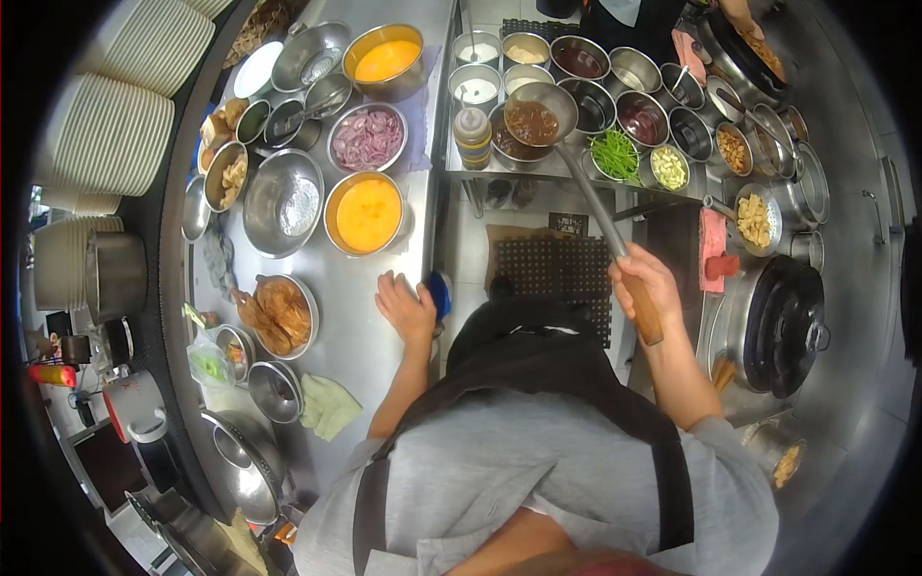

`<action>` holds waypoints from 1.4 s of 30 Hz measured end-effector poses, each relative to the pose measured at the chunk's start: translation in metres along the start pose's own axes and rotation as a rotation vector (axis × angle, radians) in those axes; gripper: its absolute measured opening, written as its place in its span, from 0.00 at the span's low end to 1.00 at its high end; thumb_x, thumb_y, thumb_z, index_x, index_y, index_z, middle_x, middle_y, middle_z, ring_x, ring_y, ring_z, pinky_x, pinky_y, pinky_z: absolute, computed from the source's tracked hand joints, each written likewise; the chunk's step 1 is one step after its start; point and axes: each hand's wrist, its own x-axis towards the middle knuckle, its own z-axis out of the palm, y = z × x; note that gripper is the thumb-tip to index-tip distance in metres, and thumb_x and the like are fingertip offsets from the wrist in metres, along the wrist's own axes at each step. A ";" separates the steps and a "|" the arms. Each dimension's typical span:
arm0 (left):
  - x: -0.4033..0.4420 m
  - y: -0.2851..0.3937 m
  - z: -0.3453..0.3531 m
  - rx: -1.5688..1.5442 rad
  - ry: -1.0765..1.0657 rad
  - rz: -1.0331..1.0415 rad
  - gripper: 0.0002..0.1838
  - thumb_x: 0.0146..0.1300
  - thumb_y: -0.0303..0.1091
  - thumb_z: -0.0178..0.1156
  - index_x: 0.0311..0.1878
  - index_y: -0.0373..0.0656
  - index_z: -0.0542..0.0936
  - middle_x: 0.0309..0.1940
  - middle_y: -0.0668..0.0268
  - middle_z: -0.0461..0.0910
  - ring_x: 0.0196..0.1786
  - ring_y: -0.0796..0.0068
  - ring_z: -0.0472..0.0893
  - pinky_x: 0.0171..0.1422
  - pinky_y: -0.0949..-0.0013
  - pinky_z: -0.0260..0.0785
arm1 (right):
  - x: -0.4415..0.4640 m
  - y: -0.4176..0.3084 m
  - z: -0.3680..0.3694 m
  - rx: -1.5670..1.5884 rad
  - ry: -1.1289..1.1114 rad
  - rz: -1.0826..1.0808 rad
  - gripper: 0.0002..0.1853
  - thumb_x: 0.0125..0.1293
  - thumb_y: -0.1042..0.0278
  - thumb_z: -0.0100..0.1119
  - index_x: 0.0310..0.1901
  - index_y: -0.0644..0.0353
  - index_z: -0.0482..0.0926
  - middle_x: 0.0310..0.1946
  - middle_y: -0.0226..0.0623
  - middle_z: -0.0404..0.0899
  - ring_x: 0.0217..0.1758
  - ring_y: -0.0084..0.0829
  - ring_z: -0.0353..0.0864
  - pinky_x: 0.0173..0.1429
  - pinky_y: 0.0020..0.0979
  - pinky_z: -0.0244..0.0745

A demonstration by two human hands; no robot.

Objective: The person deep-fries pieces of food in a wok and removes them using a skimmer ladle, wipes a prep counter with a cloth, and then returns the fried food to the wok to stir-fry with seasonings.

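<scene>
My right hand (645, 286) is wrapped around the wooden grip of a long-handled ladle (597, 202). The ladle's bowl holds brown sauce (533, 122) and hangs over a steel pot (519, 156) with similar brown contents. Close by stand a squeeze bottle (472, 140) and a bowl of chopped green vegetable (615, 156). My left hand (405, 305) lies with fingers apart at the edge of the steel counter (370, 317), holding nothing. The nearest thing ahead of it is a bowl of orange-yellow liquid (368, 212).
On the left counter are sliced red onions (368, 137), a steel bowl (283, 204), browned meat (277, 317) and a green cloth (329, 407). Stacked plates (110, 134) stand farther left. A lidded wok (788, 326) is at right. Another person's hand (738, 14) shows top right.
</scene>
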 end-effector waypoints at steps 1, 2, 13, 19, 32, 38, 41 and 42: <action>0.000 -0.001 0.001 -0.001 -0.001 0.003 0.23 0.56 0.37 0.57 0.54 0.38 0.68 0.59 0.55 0.65 0.67 0.55 0.60 0.68 0.46 0.48 | 0.000 0.001 0.001 0.016 -0.028 0.003 0.21 0.64 0.68 0.52 0.56 0.66 0.64 0.26 0.36 0.71 0.13 0.24 0.69 0.11 0.24 0.64; 0.000 0.000 0.000 -0.002 -0.005 0.007 0.23 0.56 0.36 0.57 0.54 0.38 0.68 0.59 0.55 0.65 0.67 0.54 0.61 0.68 0.46 0.48 | 0.000 0.002 0.001 0.024 -0.032 -0.006 0.21 0.64 0.68 0.52 0.56 0.66 0.64 0.26 0.36 0.71 0.13 0.24 0.69 0.11 0.24 0.64; -0.009 -0.007 0.018 0.129 0.164 0.184 0.20 0.56 0.37 0.56 0.51 0.37 0.72 0.55 0.51 0.70 0.60 0.50 0.68 0.63 0.51 0.59 | -0.041 0.010 -0.032 0.260 -0.053 -0.087 0.21 0.64 0.70 0.51 0.58 0.66 0.66 0.28 0.37 0.73 0.13 0.23 0.68 0.12 0.23 0.62; -0.007 -0.029 0.035 0.161 0.138 0.215 0.18 0.56 0.35 0.59 0.48 0.38 0.72 0.53 0.52 0.72 0.58 0.51 0.71 0.59 0.52 0.64 | -0.144 -0.002 -0.101 0.467 -0.054 -0.285 0.17 0.65 0.71 0.48 0.54 0.67 0.67 0.28 0.37 0.71 0.14 0.22 0.68 0.12 0.22 0.64; -0.050 0.176 0.098 -0.108 -0.331 0.563 0.27 0.45 0.29 0.60 0.52 0.34 0.70 0.56 0.45 0.67 0.60 0.45 0.66 0.64 0.52 0.59 | -0.331 0.041 -0.329 0.080 0.909 -0.551 0.31 0.61 0.72 0.50 0.67 0.63 0.58 0.25 0.40 0.73 0.14 0.27 0.72 0.16 0.28 0.68; -0.070 0.300 0.131 -0.246 -0.643 0.547 0.23 0.48 0.30 0.61 0.50 0.35 0.71 0.50 0.47 0.73 0.57 0.48 0.70 0.62 0.55 0.62 | -0.341 0.078 -0.447 -0.578 1.358 -0.168 0.33 0.55 0.73 0.50 0.66 0.61 0.59 0.35 0.57 0.78 0.31 0.44 0.81 0.39 0.40 0.75; -0.079 0.326 0.143 -0.155 -0.700 0.531 0.22 0.48 0.31 0.60 0.48 0.37 0.73 0.47 0.49 0.75 0.53 0.50 0.73 0.59 0.57 0.65 | -0.351 0.071 -0.451 -0.723 1.462 -0.056 0.34 0.55 0.74 0.49 0.67 0.59 0.58 0.40 0.60 0.77 0.42 0.52 0.78 0.49 0.45 0.72; -0.082 0.328 0.145 -0.138 -0.748 0.523 0.21 0.48 0.31 0.60 0.48 0.37 0.73 0.46 0.49 0.75 0.52 0.49 0.74 0.58 0.57 0.65 | -0.354 0.068 -0.450 -0.724 1.479 0.015 0.34 0.55 0.74 0.49 0.67 0.58 0.58 0.42 0.60 0.77 0.46 0.55 0.76 0.53 0.47 0.70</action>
